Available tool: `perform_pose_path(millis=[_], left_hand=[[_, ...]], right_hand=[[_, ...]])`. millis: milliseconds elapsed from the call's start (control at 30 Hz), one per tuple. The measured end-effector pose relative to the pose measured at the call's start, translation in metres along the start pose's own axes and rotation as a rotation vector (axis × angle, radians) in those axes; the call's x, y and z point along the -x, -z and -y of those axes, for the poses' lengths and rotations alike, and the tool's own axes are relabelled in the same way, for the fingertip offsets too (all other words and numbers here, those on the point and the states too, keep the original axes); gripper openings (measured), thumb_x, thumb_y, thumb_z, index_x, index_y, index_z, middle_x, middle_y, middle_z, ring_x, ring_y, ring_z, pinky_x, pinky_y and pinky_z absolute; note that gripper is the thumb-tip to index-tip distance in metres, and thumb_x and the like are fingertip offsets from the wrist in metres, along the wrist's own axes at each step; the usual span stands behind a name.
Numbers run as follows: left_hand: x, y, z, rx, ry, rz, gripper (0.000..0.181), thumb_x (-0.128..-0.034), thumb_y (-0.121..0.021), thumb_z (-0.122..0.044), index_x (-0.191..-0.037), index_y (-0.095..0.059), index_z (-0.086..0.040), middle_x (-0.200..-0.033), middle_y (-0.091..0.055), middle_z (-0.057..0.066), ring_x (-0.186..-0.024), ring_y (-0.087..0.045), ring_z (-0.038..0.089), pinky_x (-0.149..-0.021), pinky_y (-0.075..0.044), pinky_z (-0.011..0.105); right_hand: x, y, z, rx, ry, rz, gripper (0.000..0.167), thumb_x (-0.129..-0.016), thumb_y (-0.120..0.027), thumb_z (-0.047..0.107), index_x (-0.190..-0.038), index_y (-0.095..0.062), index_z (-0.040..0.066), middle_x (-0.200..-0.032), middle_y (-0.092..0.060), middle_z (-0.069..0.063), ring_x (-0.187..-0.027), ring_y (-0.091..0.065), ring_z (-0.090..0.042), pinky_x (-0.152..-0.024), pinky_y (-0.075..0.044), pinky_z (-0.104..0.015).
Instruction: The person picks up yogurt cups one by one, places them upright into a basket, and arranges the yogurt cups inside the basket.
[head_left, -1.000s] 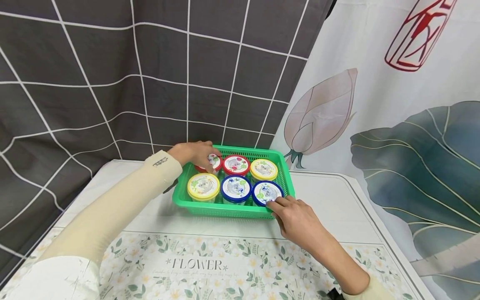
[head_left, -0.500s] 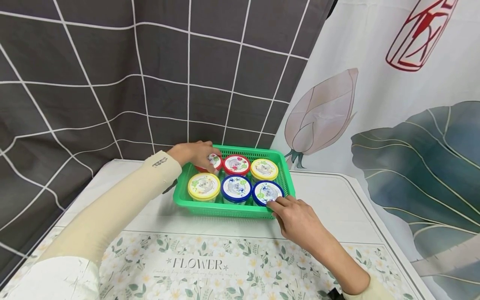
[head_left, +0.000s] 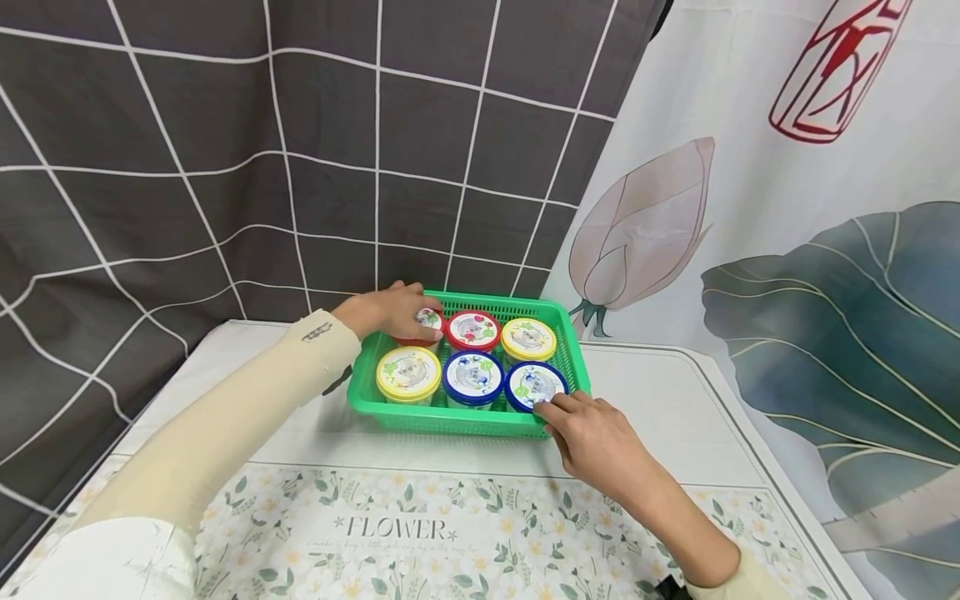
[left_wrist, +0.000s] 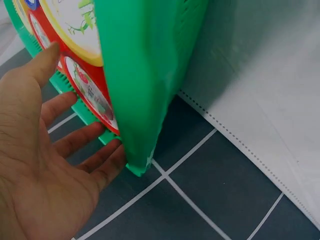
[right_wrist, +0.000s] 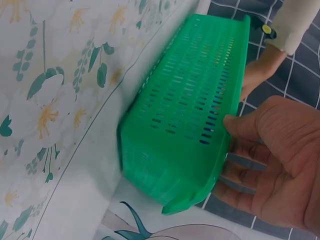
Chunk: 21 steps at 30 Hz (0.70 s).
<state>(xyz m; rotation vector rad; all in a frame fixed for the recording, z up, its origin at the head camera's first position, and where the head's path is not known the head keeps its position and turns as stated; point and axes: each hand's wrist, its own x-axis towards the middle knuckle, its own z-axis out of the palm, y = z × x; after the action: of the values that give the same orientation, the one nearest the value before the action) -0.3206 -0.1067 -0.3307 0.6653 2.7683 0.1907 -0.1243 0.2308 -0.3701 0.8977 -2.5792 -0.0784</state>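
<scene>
In the head view, a green plastic basket (head_left: pixel 450 423) holds several round tubs with printed red, yellow and blue lids. My left hand (head_left: pixel 393 310) grips the back-left red-lidded tub (head_left: pixel 428 319), thumb and fingers spread about its lid. In the left wrist view, the fingertips (left_wrist: pixel 114 145) reach the edge of this red lid beside the basket's back rim. My right hand (head_left: pixel 594 429) holds the front-right rim, beside a blue-lidded tub (head_left: pixel 537 385). In the right wrist view, the thumb (right_wrist: pixel 235 125) presses the rim; the fingers are beyond it, their tips partly hidden.
A white table mat (head_left: pixel 315 454) with a floral print lies under and before the basket. Close behind stands a dark curtain (head_left: pixel 420 200) with white grid lines. To the right hangs a pale curtain (head_left: pixel 742 250) with a flower drawing.
My left hand has shifted very slightly, its thumb now lying a bit higher on the red lid. The right hand, basket and other tubs look unchanged.
</scene>
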Motion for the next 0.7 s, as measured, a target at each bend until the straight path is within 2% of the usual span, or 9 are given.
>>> perform_pose_path(millis=[100, 267, 367, 533, 700], left_hand=[[0.002, -0.004, 0.002, 0.001, -0.034, -0.048, 0.069, -0.1087, -0.063, -0.055, -0.169, -0.052, -0.024, -0.169, -0.046, 0.022, -0.153, -0.04, 0.047, -0.128, -0.043, 0.072], [0.008, -0.015, 0.006, -0.026, -0.059, -0.164, 0.07, -0.11, -0.056, -0.059, -0.168, -0.053, -0.019, -0.164, -0.052, 0.024, -0.15, -0.039, 0.047, -0.13, -0.031, 0.069], [0.016, -0.023, 0.004, -0.014, -0.027, -0.216, 0.077, -0.1089, -0.054, -0.065, -0.171, -0.05, -0.019, -0.17, -0.048, 0.025, -0.161, -0.031, 0.052, -0.133, -0.022, 0.071], [0.034, -0.032, -0.004, 0.087, 0.045, -0.28, 0.091, -0.1047, -0.054, -0.072, -0.176, -0.039, -0.018, -0.182, -0.032, 0.027, -0.173, -0.006, 0.059, -0.138, -0.003, 0.076], [0.048, -0.037, -0.008, 0.124, 0.065, -0.351, 0.095, -0.1022, -0.055, -0.075, -0.178, -0.037, -0.019, -0.183, -0.03, 0.027, -0.173, -0.003, 0.06, -0.137, -0.002, 0.078]], right_hand=[[0.0, 0.0, -0.002, 0.0, 0.008, -0.003, 0.022, -0.096, -0.089, 0.012, -0.116, -0.08, 0.015, -0.103, -0.081, -0.001, -0.086, -0.067, -0.02, -0.074, -0.064, -0.038], [0.0, -0.001, -0.006, -0.006, 0.02, -0.01, 0.023, -0.096, -0.089, 0.012, -0.117, -0.08, 0.015, -0.102, -0.08, 0.0, -0.086, -0.067, -0.02, -0.073, -0.063, -0.037], [0.0, -0.002, -0.008, -0.016, 0.024, -0.006, 0.023, -0.096, -0.089, 0.012, -0.117, -0.08, 0.015, -0.102, -0.079, 0.001, -0.087, -0.067, -0.019, -0.074, -0.063, -0.037], [0.003, -0.002, -0.01, -0.08, 0.016, 0.013, 0.023, -0.098, -0.086, 0.01, -0.12, -0.081, 0.014, -0.106, -0.08, 0.0, -0.093, -0.068, -0.019, -0.082, -0.063, -0.039], [0.009, -0.002, -0.016, -0.217, -0.044, 0.024, 0.026, -0.102, -0.082, 0.01, -0.128, -0.081, 0.012, -0.126, -0.079, -0.007, -0.114, -0.069, -0.027, -0.1, -0.061, -0.052]])
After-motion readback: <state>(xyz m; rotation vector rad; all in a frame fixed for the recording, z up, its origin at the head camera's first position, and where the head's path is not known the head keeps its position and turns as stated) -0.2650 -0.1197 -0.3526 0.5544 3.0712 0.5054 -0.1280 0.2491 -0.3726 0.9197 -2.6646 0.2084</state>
